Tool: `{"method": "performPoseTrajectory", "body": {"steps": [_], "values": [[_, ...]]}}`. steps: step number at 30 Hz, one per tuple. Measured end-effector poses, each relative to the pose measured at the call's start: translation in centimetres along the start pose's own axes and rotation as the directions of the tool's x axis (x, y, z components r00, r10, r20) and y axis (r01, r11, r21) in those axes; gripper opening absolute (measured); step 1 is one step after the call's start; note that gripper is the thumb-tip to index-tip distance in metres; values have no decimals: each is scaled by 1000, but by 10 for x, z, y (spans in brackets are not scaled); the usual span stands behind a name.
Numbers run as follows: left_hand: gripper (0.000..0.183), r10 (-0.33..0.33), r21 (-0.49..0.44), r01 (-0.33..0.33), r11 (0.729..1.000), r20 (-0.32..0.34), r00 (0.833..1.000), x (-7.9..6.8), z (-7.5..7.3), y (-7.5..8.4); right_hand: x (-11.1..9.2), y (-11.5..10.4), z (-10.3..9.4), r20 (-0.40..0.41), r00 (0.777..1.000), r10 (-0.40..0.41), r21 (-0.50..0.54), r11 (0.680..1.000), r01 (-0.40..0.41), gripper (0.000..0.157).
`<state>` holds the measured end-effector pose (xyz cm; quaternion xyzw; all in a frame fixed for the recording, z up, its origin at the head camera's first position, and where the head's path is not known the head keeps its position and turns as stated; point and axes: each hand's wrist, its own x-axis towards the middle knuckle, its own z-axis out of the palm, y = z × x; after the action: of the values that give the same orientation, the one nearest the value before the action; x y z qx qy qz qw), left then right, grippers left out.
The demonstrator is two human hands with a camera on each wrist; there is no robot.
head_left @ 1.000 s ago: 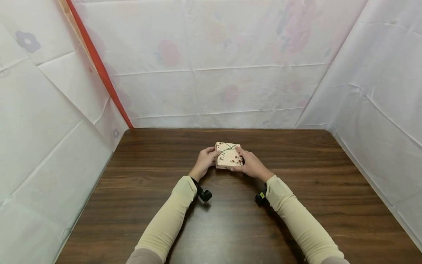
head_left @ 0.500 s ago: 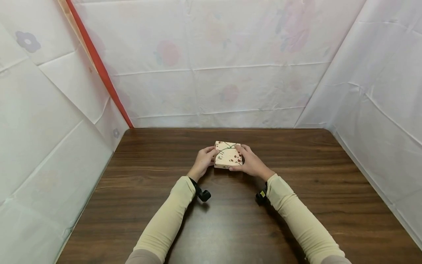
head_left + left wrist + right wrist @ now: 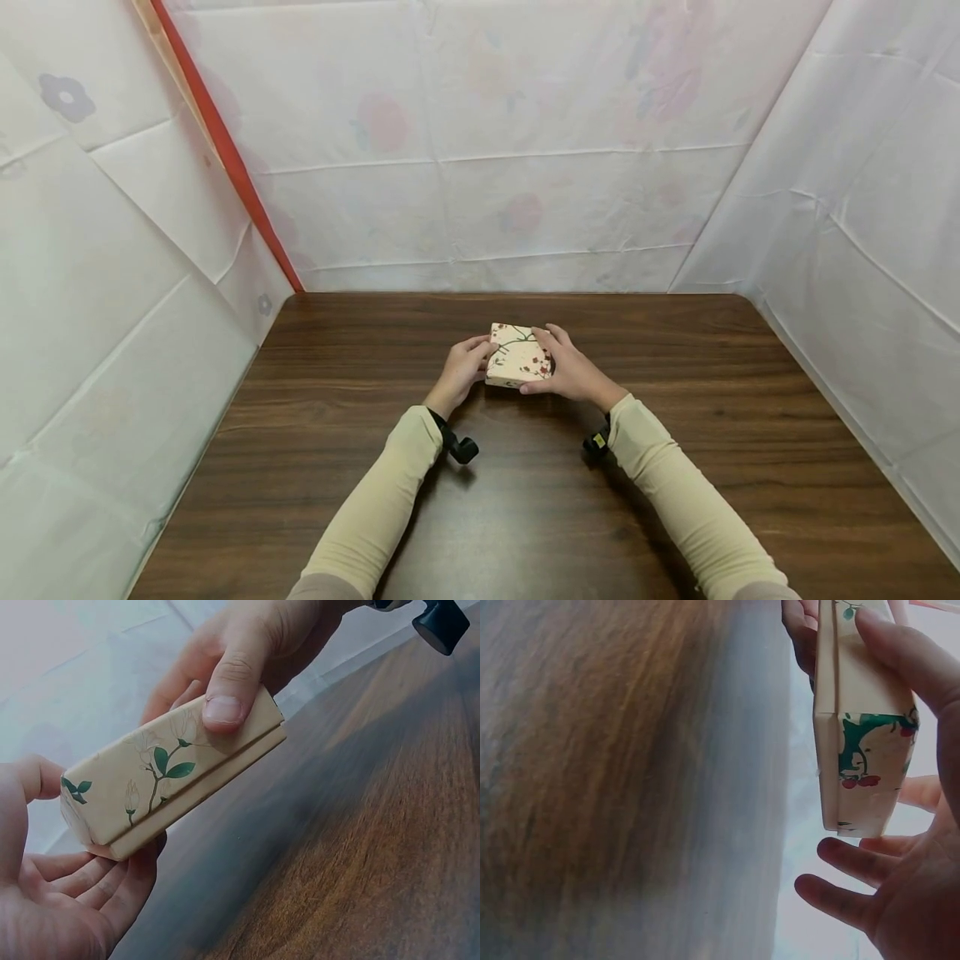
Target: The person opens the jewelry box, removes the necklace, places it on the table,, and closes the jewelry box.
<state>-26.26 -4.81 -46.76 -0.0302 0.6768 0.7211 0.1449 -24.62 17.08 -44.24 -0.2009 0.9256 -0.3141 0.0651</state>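
Note:
Both hands hold a small cream-coloured box (image 3: pixel 517 357) with printed red flowers and green stems, above the dark table. My left hand (image 3: pixel 459 372) pinches its left end, thumb on top and fingers beneath, as the left wrist view shows. At the other end, my right hand (image 3: pixel 573 372) grips the box, its thumb against the near side. A seam runs along that side of the box (image 3: pixel 120 776), between lid and base. In the right wrist view, two fingers of the right hand (image 3: pixel 915 907) stretch out apart from the box's end.
A brown wood-grain table (image 3: pixel 322 483) spreads below the arms. Pale patterned sheeting (image 3: pixel 480 200) hangs behind it and along both sides, with a red strip (image 3: pixel 228 158) at the left. Each wrist wears a black camera mount.
The near edge of the box has shifted slightly left and toward me. Fingers of my right hand have spread apart at its far right corner. Both hands keep their hold.

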Motion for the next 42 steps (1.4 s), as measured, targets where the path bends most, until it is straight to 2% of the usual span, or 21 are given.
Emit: {"method": "performPoseTrajectory", "body": {"steps": [12,20,27,42], "values": [[48,2,-98,-5,995,-32,1000,-1,0,-5,1,-7,-4,37,999,-8,-8,1000,8,117],[51,-32,-177,31,984,-1,999,0,3,-6,0,-6,-3,19,999,-28,-22,999,28,114],[37,-35,-268,39,963,20,999,1,5,-9,-3,-8,-4,-8,999,-34,-26,999,34,113],[28,-33,-290,37,956,18,999,1,7,-13,-2,-2,1,-41,997,-63,-16,998,63,109]]}}
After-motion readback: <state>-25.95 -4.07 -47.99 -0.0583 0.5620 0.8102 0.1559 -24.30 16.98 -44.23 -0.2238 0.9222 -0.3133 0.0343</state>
